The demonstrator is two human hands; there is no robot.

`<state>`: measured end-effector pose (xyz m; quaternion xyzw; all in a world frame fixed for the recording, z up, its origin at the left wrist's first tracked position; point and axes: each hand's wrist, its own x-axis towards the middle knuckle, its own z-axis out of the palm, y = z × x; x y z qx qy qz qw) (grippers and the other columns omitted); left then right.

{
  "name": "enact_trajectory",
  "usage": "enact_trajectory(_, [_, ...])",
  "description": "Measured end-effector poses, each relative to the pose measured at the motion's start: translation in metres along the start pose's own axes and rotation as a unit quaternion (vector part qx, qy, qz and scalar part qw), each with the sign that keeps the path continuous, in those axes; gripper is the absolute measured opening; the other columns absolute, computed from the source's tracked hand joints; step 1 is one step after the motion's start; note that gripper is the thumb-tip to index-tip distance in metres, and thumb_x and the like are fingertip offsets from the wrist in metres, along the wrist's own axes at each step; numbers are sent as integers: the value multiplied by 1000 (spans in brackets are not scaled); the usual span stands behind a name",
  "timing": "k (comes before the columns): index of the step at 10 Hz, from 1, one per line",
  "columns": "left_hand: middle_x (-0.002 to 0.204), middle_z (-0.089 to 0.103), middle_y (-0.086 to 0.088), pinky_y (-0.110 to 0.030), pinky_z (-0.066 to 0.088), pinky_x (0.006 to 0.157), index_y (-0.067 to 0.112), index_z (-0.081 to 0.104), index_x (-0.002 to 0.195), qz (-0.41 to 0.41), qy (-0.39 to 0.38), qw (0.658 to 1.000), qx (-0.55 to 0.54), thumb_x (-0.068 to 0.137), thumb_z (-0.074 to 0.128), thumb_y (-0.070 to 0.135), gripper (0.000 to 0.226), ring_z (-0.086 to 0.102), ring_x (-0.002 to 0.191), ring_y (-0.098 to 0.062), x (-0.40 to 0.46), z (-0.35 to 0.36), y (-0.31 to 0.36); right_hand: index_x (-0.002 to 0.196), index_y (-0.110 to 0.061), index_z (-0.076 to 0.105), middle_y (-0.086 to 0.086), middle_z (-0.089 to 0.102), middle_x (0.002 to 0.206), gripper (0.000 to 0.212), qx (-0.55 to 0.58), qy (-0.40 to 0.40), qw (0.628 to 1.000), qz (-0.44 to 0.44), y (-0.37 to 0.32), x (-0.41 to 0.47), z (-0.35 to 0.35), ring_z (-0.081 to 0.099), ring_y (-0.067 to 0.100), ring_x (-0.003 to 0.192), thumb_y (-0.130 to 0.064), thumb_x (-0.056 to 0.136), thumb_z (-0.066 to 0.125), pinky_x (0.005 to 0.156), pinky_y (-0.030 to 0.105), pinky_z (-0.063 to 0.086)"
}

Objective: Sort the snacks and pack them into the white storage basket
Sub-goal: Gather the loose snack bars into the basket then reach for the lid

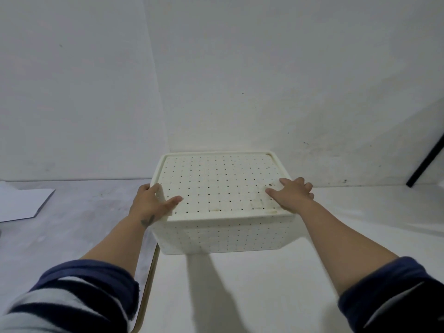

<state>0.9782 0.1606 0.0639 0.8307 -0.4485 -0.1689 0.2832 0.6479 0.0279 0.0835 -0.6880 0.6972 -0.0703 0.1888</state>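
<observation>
The white storage basket (223,236) stands on a white table against the wall, closed by a perforated white lid (216,186). My left hand (151,203) grips the lid's near left corner, thumb on top and fingers around the edge. My right hand (292,195) lies on the lid's right side near the front, fingers spread over the edge. No snacks are visible; the basket's inside is hidden by the lid.
A white table (264,289) carries the basket, its left edge (150,280) running toward me. A lower grey surface (72,224) lies left with a flat white sheet (21,205). A black bar (427,162) leans on the wall at right.
</observation>
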Motion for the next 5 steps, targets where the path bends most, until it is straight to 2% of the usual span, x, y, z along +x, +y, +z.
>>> enact_trajectory(1, [145,31,-6,-32,40,92,12,45,134,-5,-25,999,22,71,66,64,84,46,123,-26,6,-1,1,145,-28,30,12,26,141,77,-6,-11,1000,7,-3,0,6,24,34,130,-67,81,47,102,42,31])
enact_trajectory(2, [138,40,-13,-37,42,95,22,55,96,8,-45,997,64,76,63,61,44,43,125,-26,5,-3,5,145,-28,29,12,26,142,73,-24,-3,1000,1,-2,-8,8,22,33,131,-66,84,42,101,43,31])
enact_trajectory(3, [155,18,-10,-43,33,109,19,42,137,23,-47,994,100,82,54,63,72,30,139,-26,-9,-7,4,147,-31,24,10,21,148,70,-45,-19,999,-10,2,-25,5,14,31,136,-64,87,37,104,43,27])
enact_trajectory(4, [160,4,-5,-52,24,114,22,21,150,34,-11,996,82,87,49,60,78,19,145,-27,-34,-16,0,148,-33,20,10,12,153,66,-42,-19,999,-26,7,-53,-1,8,31,140,-61,90,35,108,45,23])
enact_trajectory(5, [161,4,1,-53,21,115,26,23,149,76,19,994,78,90,45,56,70,13,147,-24,-83,-25,-9,148,-35,21,9,6,157,64,-27,15,998,-59,15,-100,-2,6,31,141,-59,91,37,109,46,23])
